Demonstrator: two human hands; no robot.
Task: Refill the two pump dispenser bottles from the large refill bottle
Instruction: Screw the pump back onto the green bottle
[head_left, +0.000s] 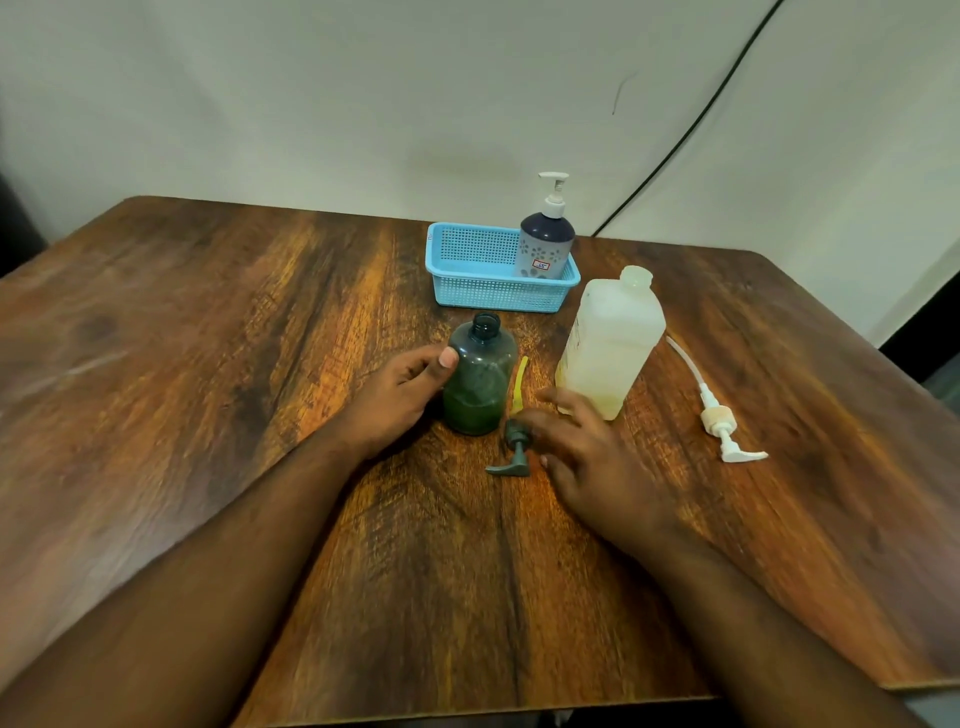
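Note:
A small dark green bottle (479, 375) stands uncapped at the table's middle, with green liquid in its lower part. My left hand (397, 397) grips its left side, thumb on the shoulder. Its dark pump head (514, 451) with a yellow tube (519, 383) lies on the table just right of it. My right hand (587, 457) hovers over that pump with relaxed fingers, touching or nearly touching it. The large translucent refill bottle (610, 343) stands open to the right, holding a little pale liquid. A second dispenser bottle (545, 244) with a white pump stands in the blue basket (483, 291).
A white pump with a long tube (719, 415) lies on the wooden table (208, 364) right of the refill bottle. A black cable (691, 130) runs down the wall behind. The table's right edge is near the white pump.

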